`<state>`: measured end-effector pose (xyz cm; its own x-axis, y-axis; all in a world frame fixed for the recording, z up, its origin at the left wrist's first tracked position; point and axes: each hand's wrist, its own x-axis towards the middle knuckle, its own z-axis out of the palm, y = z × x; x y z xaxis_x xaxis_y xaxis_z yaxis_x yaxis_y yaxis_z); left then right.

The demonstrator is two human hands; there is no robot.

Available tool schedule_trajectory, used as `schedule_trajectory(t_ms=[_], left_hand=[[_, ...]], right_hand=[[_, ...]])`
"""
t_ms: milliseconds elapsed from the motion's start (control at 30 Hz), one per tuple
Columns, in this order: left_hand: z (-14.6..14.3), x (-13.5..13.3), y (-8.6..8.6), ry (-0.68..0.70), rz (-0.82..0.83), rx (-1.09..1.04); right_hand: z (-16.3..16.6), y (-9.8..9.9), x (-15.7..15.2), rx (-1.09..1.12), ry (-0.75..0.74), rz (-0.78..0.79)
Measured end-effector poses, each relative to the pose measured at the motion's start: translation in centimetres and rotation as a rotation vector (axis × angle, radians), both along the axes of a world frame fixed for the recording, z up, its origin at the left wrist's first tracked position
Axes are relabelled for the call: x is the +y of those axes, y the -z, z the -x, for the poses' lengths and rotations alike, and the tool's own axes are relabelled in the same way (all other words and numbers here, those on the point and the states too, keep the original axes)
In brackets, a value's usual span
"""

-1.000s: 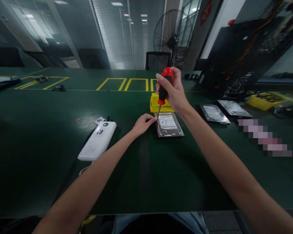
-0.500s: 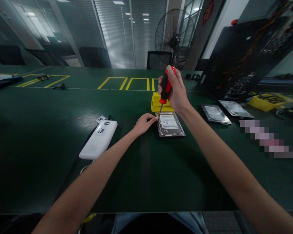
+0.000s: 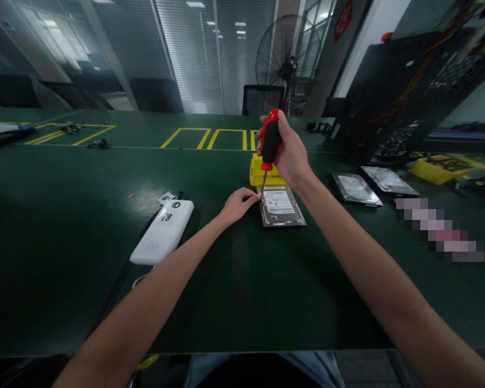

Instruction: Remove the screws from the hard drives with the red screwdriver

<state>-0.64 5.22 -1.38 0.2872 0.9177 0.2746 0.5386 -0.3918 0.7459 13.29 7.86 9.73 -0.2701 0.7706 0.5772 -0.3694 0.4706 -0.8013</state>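
Observation:
A silver hard drive (image 3: 283,214) with a white label lies flat on the green table. My right hand (image 3: 291,156) is wrapped round the red and black handle of a screwdriver (image 3: 271,139). Its thin shaft points down, leaning slightly, and its tip is at the drive's upper left edge. Beside that tip my left hand (image 3: 239,205) has thumb and forefinger pinched together at the drive's edge; what lies between them is hidden. A yellow box-like object (image 3: 259,171) touches or sits just behind the drive, partly covered by my right hand.
Two more hard drives (image 3: 356,188) lie to the right, near a yellow tray (image 3: 440,170) and a tall black computer case (image 3: 372,102). On the left a white power bank (image 3: 164,231) with a cable rests near my forearm. A fan (image 3: 286,67) stands behind the table.
The screwdriver handle has turned in my right hand and tipped a little to the left, so the shaft stands more upright. My left hand and the hard drive have stayed put.

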Motion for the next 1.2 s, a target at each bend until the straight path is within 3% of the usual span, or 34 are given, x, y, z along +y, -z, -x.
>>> schedule_trajectory(t_ms=[433, 667, 1200], left_hand=[[0.0, -0.2, -0.2, -0.002, 0.009, 0.017], [0.0, 0.2, 0.2, 0.006, -0.012, -0.013], [0.1, 0.2, 0.2, 0.014, -0.017, -0.016]], right_hand=[[0.3, 0.5, 0.1, -0.002, 0.089, -0.111], [0.4, 0.0, -0.6, -0.019, 0.032, 0.000], [0.1, 0.0, -0.6, -0.018, -0.038, -0.023]])
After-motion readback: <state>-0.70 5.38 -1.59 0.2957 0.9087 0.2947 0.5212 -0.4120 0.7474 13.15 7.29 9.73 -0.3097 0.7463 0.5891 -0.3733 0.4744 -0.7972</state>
